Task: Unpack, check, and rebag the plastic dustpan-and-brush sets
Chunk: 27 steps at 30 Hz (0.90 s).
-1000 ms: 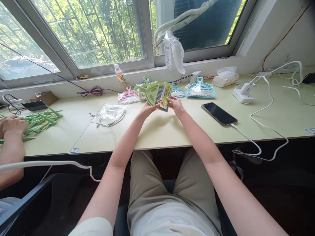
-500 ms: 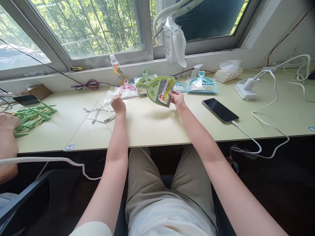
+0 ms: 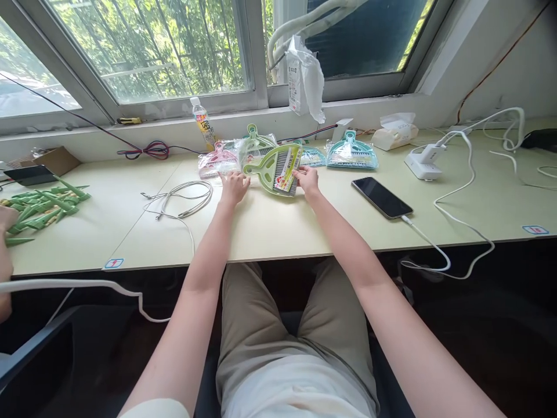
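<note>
My right hand (image 3: 307, 179) grips the brush side of a light green dustpan (image 3: 266, 174) that has a grey-bristled brush (image 3: 285, 169) and a printed label nested in it. The set is tilted, its handle pointing left. My left hand (image 3: 235, 187) is low over the table just left of that handle, fingers apart and nothing visible in them. Right behind its fingertips lies a pink dustpan set (image 3: 221, 157) in clear plastic. Another green wrapped set (image 3: 256, 144) stands behind the one I hold, with a blue wrapped set (image 3: 313, 155) partly hidden beside it.
Further right are a larger blue wrapped set (image 3: 351, 153), a phone (image 3: 382, 197) on a white cable, a charger block (image 3: 424, 165) and tissues (image 3: 395, 132). To the left lie a coiled cable (image 3: 185, 197) and green pointed pieces (image 3: 47, 203) near another person's hand (image 3: 6, 217). A bottle (image 3: 202, 123) stands behind.
My left hand has come right and down from a raised, closed pose beside blurred clear plastic, and its fingers have opened. The green dustpan stays in my right hand, slightly lower.
</note>
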Tool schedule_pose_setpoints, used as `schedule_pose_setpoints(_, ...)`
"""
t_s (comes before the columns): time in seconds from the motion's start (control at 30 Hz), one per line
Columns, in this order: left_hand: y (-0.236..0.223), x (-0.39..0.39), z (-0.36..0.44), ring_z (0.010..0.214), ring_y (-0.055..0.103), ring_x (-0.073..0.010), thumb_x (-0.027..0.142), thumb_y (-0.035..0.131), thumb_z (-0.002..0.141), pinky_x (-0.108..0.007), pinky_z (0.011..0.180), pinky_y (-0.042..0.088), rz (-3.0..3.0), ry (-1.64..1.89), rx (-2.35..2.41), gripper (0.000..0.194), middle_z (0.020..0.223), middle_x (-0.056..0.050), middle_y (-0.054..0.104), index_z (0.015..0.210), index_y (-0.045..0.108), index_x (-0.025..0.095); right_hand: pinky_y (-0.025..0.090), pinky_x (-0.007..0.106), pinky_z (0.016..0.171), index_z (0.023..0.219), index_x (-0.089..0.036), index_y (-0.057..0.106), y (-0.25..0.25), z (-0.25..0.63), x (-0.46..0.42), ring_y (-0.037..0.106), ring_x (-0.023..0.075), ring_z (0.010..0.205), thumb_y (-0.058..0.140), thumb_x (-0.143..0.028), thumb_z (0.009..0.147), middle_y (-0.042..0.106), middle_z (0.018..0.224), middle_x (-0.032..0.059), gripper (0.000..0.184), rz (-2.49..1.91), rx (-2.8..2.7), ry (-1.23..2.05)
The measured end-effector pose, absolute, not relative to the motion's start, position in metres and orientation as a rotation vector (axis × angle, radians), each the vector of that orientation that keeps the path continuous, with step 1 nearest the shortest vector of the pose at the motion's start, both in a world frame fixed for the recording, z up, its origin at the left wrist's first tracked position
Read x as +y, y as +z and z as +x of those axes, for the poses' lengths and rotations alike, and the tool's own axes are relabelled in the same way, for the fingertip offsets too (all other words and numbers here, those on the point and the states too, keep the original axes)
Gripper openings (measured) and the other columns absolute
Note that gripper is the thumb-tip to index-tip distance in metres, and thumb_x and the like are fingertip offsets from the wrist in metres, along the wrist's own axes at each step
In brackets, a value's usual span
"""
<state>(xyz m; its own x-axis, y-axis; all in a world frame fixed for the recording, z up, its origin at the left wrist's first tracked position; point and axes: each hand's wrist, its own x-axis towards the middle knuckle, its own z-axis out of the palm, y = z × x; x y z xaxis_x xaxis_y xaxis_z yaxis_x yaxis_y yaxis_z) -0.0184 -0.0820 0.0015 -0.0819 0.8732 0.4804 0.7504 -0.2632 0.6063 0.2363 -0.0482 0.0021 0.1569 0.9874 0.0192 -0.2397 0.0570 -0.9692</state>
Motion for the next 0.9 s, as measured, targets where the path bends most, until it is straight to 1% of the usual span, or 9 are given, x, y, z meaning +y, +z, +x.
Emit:
schedule_pose_setpoints(0.1, 0.002, -0.081, -0.007, 0.137, 0.041, -0.0406, 0.029, 0.078, 0.074, -0.063, 0.122, -0.011, 1.963, 1.323, 1.842, 0.018, 0.111, -0.015, 0.066, 0.086, 0.068, 0.02, 0.062, 0.033, 0.077, 0.092, -0.02, 0.069, -0.001, 0.232, -0.049, 0.072, 0.0175, 0.085, 0.08, -0.016, 0.074, 0.073, 0.081, 0.0, 0.021, -1.121, -0.977, 1.101)
schedule_pose_setpoints(0.23, 0.001, -0.081, 0.001, 0.147, 0.028, -0.0436, 0.032, 0.08, 0.074, -0.065, 0.122, 0.0, 1.868, 1.421, 1.985, 0.05, 0.143, -0.023, 0.052, 0.119, 0.064, 0.017, 0.062, 0.035, 0.081, 0.099, -0.021, 0.071, -0.004, 0.231, -0.047, 0.074, 0.019, 0.091, 0.078, -0.021, 0.078, 0.076, 0.086, 0.0016, 0.022, -1.181, -0.992, 1.012)
schedule_pose_setpoints(0.3, 0.001, -0.082, 0.0, 0.149, 0.026, -0.043, 0.04, 0.072, 0.082, -0.066, 0.122, 0.005, 1.833, 1.318, 2.152, 0.051, 0.152, -0.023, 0.044, 0.126, 0.062, 0.017, 0.062, 0.036, 0.083, 0.105, -0.022, 0.071, -0.005, 0.233, -0.044, 0.075, 0.0205, 0.095, 0.077, -0.026, 0.08, 0.077, 0.092, 0.003, 0.026, -1.217, -1.002, 0.974)
schedule_pose_setpoints(0.4, 0.002, -0.081, -0.002, 0.15, 0.027, -0.0399, 0.047, 0.054, 0.093, -0.067, 0.122, 0.012, 1.828, 1.014, 2.432, 0.045, 0.159, -0.02, 0.04, 0.126, 0.065, 0.018, 0.062, 0.037, 0.086, 0.109, -0.02, 0.071, -0.007, 0.236, -0.042, 0.075, 0.0225, 0.098, 0.075, -0.029, 0.083, 0.078, 0.099, 0.0062, 0.028, -1.265, -1.026, 0.923)
schedule_pose_setpoints(0.5, 0.003, -0.081, -0.004, 0.148, 0.031, -0.038, 0.035, 0.053, 0.092, -0.068, 0.121, 0.019, 1.858, 0.847, 2.526, 0.036, 0.158, -0.017, 0.042, 0.12, 0.069, 0.019, 0.063, 0.035, 0.082, 0.109, -0.018, 0.07, -0.005, 0.235, -0.044, 0.076, 0.0208, 0.095, 0.072, -0.023, 0.085, 0.078, 0.098, 0.0062, 0.024, -1.27, -1.062, 0.935)
schedule_pose_setpoints(0.6, 0.003, -0.081, -0.005, 0.142, 0.04, -0.0359, 0.025, 0.053, 0.09, -0.065, 0.12, 0.025, 1.874, 0.84, 2.485, 0.027, 0.147, -0.016, 0.054, 0.107, 0.072, 0.019, 0.064, 0.033, 0.073, 0.104, -0.017, 0.069, -0.001, 0.229, -0.05, 0.075, 0.0194, 0.087, 0.07, -0.018, 0.085, 0.078, 0.092, 0.0055, 0.02, -1.245, -1.105, 1.025)
schedule_pose_setpoints(0.67, 0.004, -0.082, -0.004, 0.139, 0.043, -0.0369, 0.026, 0.055, 0.089, -0.065, 0.12, 0.025, 1.866, 0.873, 2.473, 0.029, 0.142, -0.018, 0.058, 0.113, 0.07, 0.018, 0.064, 0.034, 0.07, 0.1, -0.016, 0.069, 0.002, 0.224, -0.054, 0.075, 0.0192, 0.082, 0.071, -0.016, 0.084, 0.078, 0.088, 0.0052, 0.016, -1.223, -1.12, 1.076)
schedule_pose_setpoints(0.77, 0.006, -0.085, -0.003, 0.139, 0.043, -0.04, 0.027, 0.06, 0.087, -0.067, 0.118, 0.025, 1.82, 0.91, 2.482, 0.047, 0.143, -0.022, 0.055, 0.131, 0.059, 0.014, 0.064, 0.036, 0.073, 0.094, -0.017, 0.068, 0.004, 0.22, -0.057, 0.075, 0.0195, 0.079, 0.074, -0.015, 0.082, 0.077, 0.083, 0.0039, 0.014, -1.201, -1.11, 1.095)
schedule_pose_setpoints(0.9, 0.008, -0.088, -0.006, 0.132, 0.053, -0.0373, 0.012, 0.053, 0.085, -0.058, 0.118, 0.029, 1.82, 0.867, 2.456, 0.05, 0.132, -0.023, 0.064, 0.135, 0.057, 0.011, 0.062, 0.037, 0.085, 0.093, -0.021, 0.07, 0.003, 0.223, -0.056, 0.076, 0.0203, 0.088, 0.078, -0.017, 0.077, 0.077, 0.081, 0.0016, 0.018, -1.153, -1.09, 1.039)
